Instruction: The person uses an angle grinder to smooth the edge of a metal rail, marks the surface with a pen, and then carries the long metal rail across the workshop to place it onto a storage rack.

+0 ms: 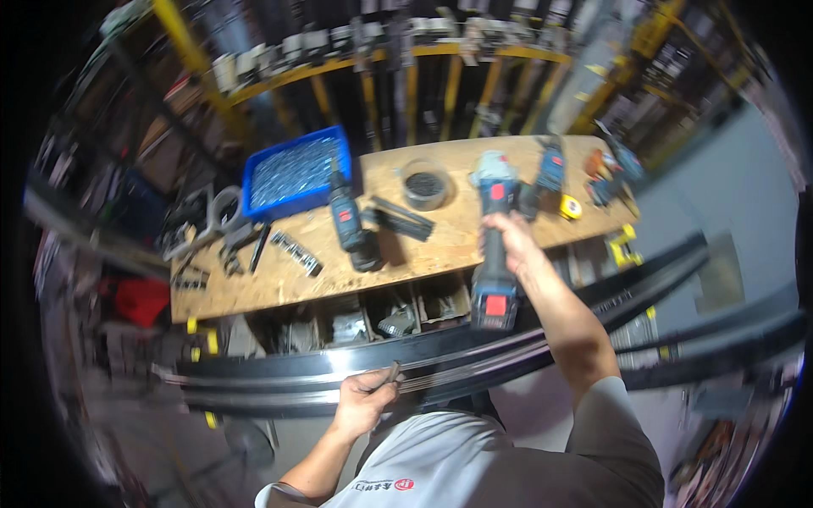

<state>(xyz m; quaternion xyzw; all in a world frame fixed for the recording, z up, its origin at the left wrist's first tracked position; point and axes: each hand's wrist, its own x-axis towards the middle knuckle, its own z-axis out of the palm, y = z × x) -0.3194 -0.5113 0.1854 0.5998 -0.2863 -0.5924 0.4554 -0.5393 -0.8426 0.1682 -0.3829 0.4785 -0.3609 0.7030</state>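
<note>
My right hand [510, 236] grips the body of a cordless angle grinder [494, 276], blue and black with a grey head, held over the front of a wooden workbench [241, 295]. Its battery end points toward me. In front of my body, my left hand [367, 399] pinches a small piece [395, 369], perhaps metal, between thumb and fingers. That hand is over long dark metal profiles [273, 363] that run across the view between me and the bench. Blur hides the piece's exact shape.
On the bench are a blue bin [293, 211] of small metal parts, a cordless drill [346, 222], a tub [446, 190] of dark screws, another power tool [551, 170] and a yellow tape measure [570, 207]. Compartments [416, 311] sit below. Behind stands a yellow rack [451, 95].
</note>
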